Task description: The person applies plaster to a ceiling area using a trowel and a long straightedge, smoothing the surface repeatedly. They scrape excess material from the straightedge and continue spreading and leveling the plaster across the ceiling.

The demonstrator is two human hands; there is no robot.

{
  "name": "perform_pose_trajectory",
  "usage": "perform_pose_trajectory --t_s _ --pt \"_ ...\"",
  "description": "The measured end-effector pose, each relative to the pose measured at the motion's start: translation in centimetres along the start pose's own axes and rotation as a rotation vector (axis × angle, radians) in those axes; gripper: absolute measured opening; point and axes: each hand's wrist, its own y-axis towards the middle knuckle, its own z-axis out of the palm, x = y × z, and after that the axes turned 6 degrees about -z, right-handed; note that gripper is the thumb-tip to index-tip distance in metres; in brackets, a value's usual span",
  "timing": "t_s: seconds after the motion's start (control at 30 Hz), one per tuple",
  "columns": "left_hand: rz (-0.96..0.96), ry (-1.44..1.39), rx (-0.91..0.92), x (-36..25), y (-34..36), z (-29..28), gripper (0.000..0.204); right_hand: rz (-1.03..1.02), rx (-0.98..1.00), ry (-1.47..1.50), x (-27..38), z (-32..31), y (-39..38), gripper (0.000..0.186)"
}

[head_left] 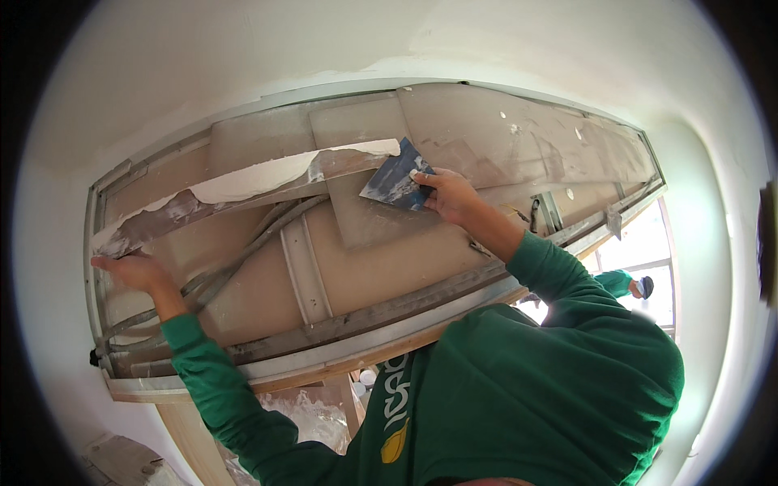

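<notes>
My left hand (pixel 138 271) is closed round the left end of a long metal strip (pixel 203 202) that slants up to the right, with thick white paste along its upper side. In my right hand (pixel 446 194) is a flat blue-grey blade (pixel 389 182) smeared with white, pinched between thumb and fingers. The blade lies at the right end of the strip. Behind both is a grimy recessed frame with beige panels (pixel 389 283), grey cables (pixel 271 227) and metal rails.
Smooth pale plaster (pixel 348 40) surrounds the frame. A wooden rail (pixel 348 353) runs along its lower edge, above a timber post (pixel 182 437). At the right, a co-worker in a green sleeve and dark cap (pixel 628 283) is by a bright window (pixel 640 243).
</notes>
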Motion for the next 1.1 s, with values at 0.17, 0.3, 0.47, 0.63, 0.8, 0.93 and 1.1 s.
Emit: perform_pose_trajectory --t_s 0.17,0.3,0.47,0.63,0.8,0.93,1.1 --pt "-0.037 -0.023 0.005 0.7 1.2 -0.6 0.075 -0.026 0.109 -0.157 1.8 1.2 1.0 0.024" --pt "0.003 -0.018 0.0 0.8 1.1 -0.6 0.074 -0.071 0.275 -0.355 2.9 3.7 1.8 0.023" --pt "-0.002 0.029 0.031 1.3 1.5 -1.0 0.072 -0.158 0.439 -0.423 2.0 10.5 1.6 0.023" --pt "-0.011 0.135 -0.092 1.6 1.5 -1.1 0.077 -0.159 0.515 -0.453 0.7 15.4 1.0 0.025" --pt "-0.125 0.054 -0.049 0.2 0.0 -0.1 0.087 -0.105 0.575 -0.411 0.4 17.2 0.0 0.025" --pt "-0.088 0.021 -0.042 0.8 0.7 -0.5 0.089 -0.019 0.686 -0.272 -0.2 17.0 0.4 0.026" --pt "-0.128 0.078 -0.042 0.9 0.7 -0.3 0.08 -0.061 0.752 -0.063 1.5 17.1 -2.9 0.027"
